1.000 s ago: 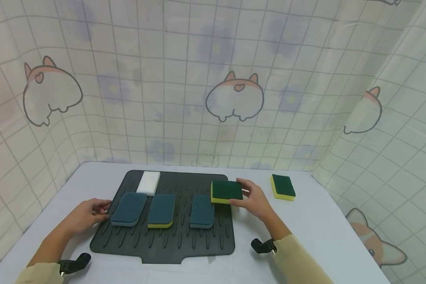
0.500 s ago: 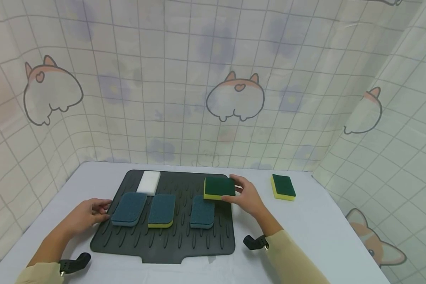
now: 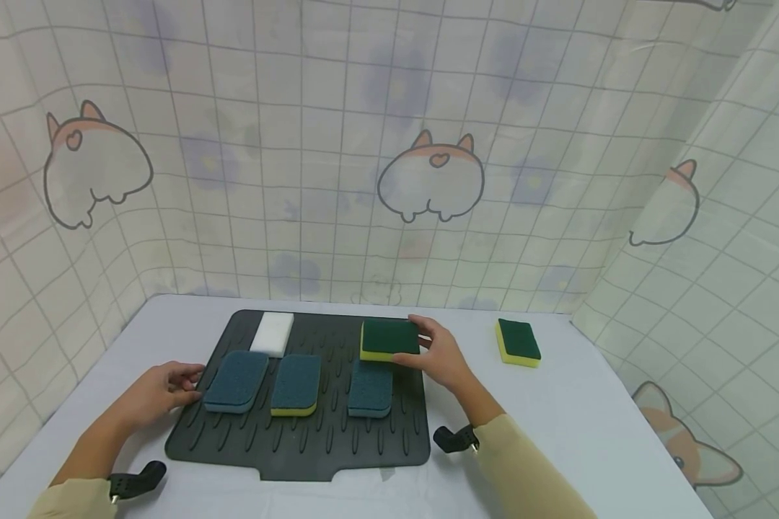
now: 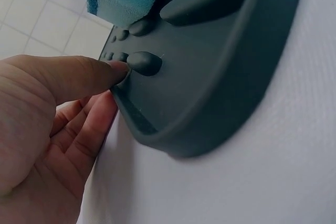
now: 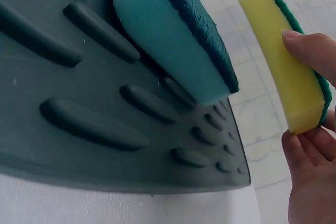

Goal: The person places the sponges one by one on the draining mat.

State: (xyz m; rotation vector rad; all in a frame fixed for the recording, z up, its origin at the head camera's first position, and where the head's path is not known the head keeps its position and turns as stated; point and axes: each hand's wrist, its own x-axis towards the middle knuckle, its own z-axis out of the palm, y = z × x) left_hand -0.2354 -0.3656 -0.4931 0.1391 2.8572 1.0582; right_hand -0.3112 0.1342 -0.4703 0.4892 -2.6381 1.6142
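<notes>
My left hand (image 3: 159,393) pinches the left rim of a dark grey ridged rubber mat (image 3: 298,450); in the left wrist view the thumb (image 4: 89,77) lies over the rim and fingers sit along its outer side. By one end, my right hand (image 3: 441,353) holds a green-and-yellow scrub sponge (image 3: 389,337), green face up, above the mat's back right part. The right wrist view shows that sponge (image 5: 281,59) raised off the mat, beside a blue sponge (image 5: 163,24). In the head view it overlaps the back end of this blue sponge (image 3: 370,393).
Also on the mat are a blue sponge (image 3: 236,382) at left, a blue-topped yellow sponge (image 3: 296,382) in the middle and a white sponge block (image 3: 273,334) behind. Another green-and-yellow sponge (image 3: 518,342) lies on the white table (image 3: 558,432) at right. A patterned curtain (image 3: 337,180) surrounds the table.
My right hand has carried the green-and-yellow sponge leftward and slightly back over the mat. The left hand and the other sponges stay put.
</notes>
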